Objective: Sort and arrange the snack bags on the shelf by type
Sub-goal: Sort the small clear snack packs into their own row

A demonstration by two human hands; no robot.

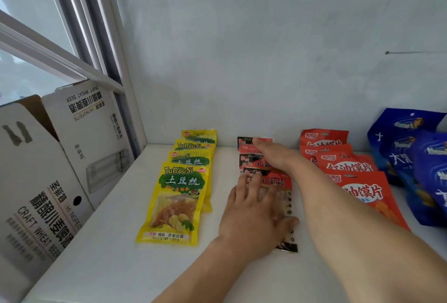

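Four rows of snack bags lie on the white shelf (108, 242). Yellow TuDouSi bags (179, 196) overlap in a row at the left. Beside them runs a row of red-and-black bags (273, 180). My left hand (254, 215) lies flat, fingers spread, on the front bag of that row. My right hand (273, 155) reaches further back and rests palm down on the rear bags of the same row. Orange-red bags (348, 169) form the third row, and blue bags (416, 157) stand at the far right. Neither hand grips a bag.
An open white cardboard beer box (60, 169) stands against the shelf's left side below a window frame (72, 44). A pale wall (266, 61) closes the back of the shelf. Bare shelf surface lies in front of the yellow bags.
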